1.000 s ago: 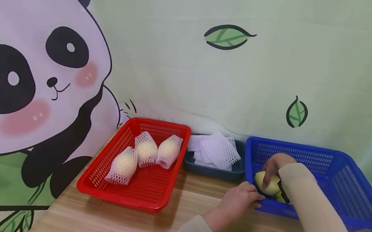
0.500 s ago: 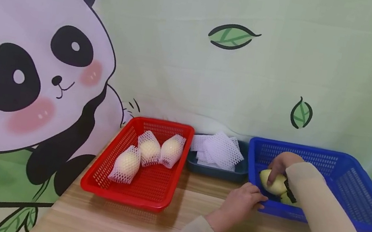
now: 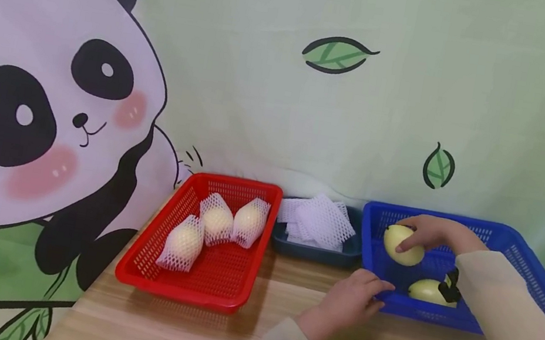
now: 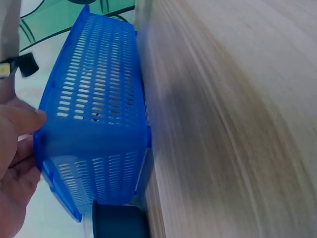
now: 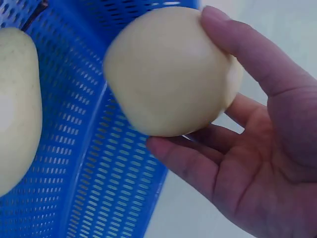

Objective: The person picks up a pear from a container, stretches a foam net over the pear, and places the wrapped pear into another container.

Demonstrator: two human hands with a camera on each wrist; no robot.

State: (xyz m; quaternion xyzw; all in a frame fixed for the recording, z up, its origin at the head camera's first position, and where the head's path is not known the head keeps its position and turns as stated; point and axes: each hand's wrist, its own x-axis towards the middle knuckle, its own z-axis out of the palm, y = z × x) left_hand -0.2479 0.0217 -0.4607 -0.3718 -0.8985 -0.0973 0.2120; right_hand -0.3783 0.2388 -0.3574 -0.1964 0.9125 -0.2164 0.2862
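My right hand (image 3: 434, 231) grips a pale yellow pear (image 3: 402, 247) above the floor of the blue basket (image 3: 532, 288). In the right wrist view, the thumb and fingers curl round that pear (image 5: 168, 74). A second pear (image 3: 430, 290) lies in the basket near its front wall, partly hidden by the right wrist; its stem shows in the right wrist view. My left hand (image 3: 350, 301) pinches the basket's front-left corner. Seen from the left wrist, the thumb and fingers (image 4: 20, 119) hold the rim of the slotted basket (image 4: 94, 134).
On the left, a red basket (image 3: 188, 299) holds three pears in white foam net sleeves (image 3: 184, 242). A dark teal tray (image 3: 315, 253) with several flat net sleeves (image 3: 323, 222) stands between the baskets. A panda-printed cloth (image 3: 241, 99) hangs behind the wooden table (image 3: 162, 325).
My right hand has lifted the pear off the basket floor and moved slightly up and right, uncovering the second pear. The left hand has stayed on the basket's rim.
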